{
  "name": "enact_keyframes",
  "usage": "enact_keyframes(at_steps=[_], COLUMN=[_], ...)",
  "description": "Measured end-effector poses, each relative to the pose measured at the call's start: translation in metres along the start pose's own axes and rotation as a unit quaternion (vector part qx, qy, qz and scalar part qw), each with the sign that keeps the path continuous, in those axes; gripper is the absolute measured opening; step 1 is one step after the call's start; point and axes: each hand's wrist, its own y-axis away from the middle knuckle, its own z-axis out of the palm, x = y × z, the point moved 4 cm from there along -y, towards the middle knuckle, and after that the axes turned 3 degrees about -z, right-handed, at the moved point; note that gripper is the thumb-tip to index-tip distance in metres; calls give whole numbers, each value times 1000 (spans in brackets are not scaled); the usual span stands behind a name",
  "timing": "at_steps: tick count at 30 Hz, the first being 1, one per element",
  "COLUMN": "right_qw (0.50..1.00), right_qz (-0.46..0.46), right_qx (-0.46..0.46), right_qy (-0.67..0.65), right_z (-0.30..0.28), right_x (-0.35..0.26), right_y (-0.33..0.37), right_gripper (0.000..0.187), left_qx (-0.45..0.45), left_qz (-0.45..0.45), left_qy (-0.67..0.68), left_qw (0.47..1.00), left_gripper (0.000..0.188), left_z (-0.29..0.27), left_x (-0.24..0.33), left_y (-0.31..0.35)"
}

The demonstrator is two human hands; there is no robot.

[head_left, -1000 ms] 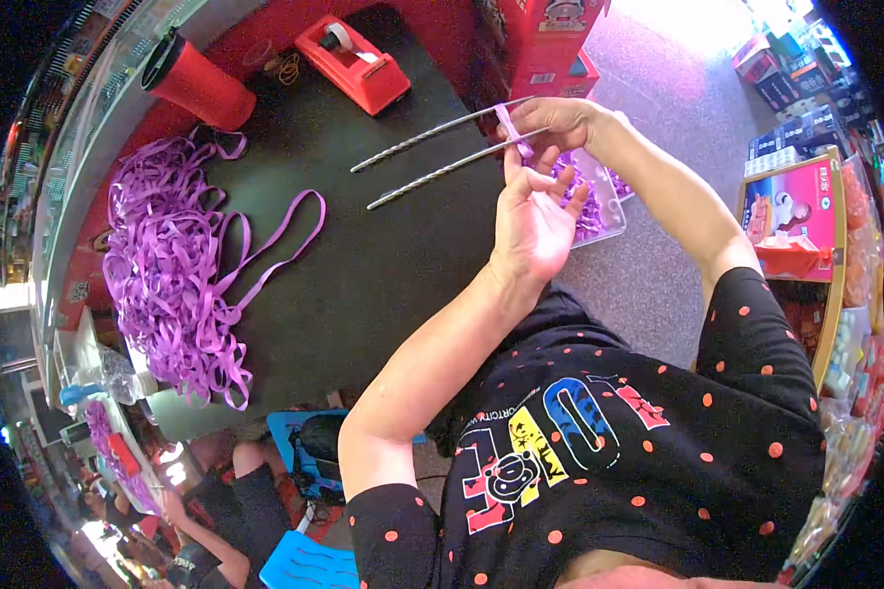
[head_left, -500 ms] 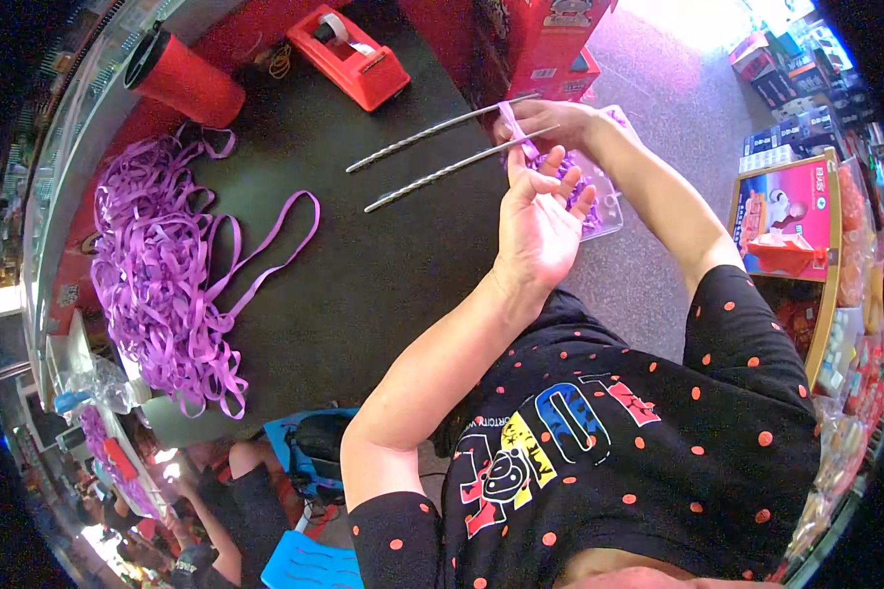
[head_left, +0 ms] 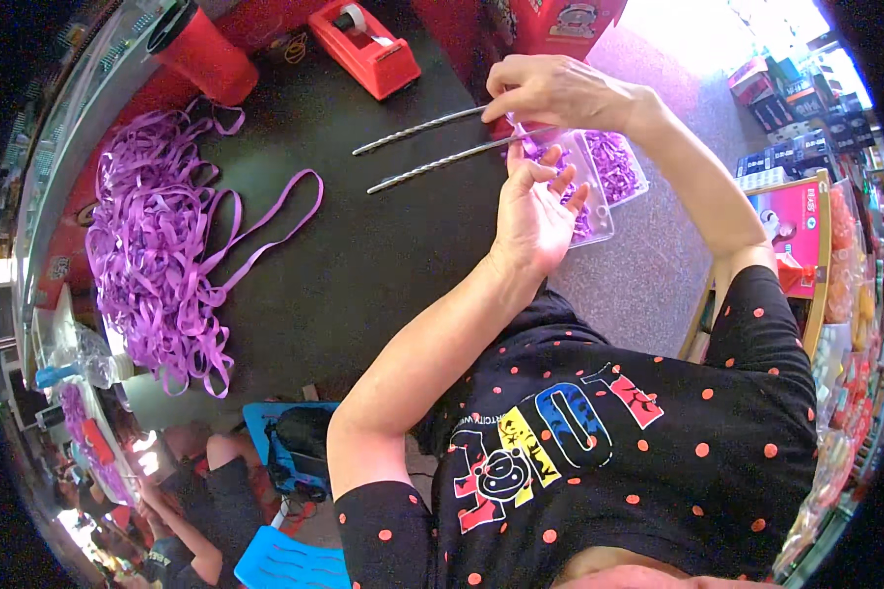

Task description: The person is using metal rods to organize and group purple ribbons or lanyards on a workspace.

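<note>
Rods (head_left: 437, 166): long axes roughly 9 to 3 o'clock.
Right hand (head_left: 560, 90): fingertips by the upper rod; pinching what, I cannot tell.
Left hand (head_left: 535, 211): mine, palm up, fingers spread.
Ribbon (head_left: 514, 125): between my hands, 12 o'clock from left palm.

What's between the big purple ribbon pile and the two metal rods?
A loose ribbon loop sticks out from the pile, then dark tabletop up to the rods. The head view shows it.
</note>
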Motion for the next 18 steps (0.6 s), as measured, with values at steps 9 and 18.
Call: enact_keyframes(at_steps=[9,18], right_qw=[1000,949], right_qz=[-2,205], right_qx=[26,132], right_qy=[-8,-200], right_z=[16,43], right_x=[9,5], right_y=[32,73], right_gripper=[14,28], left_qx=[-8,-27], left_qz=[3,0], left_qy=[-8,-13], left_qw=[1000,1000], left_gripper=[73,59], left_z=[-1,1], left_x=[-2,-4], left_y=[0,-1])
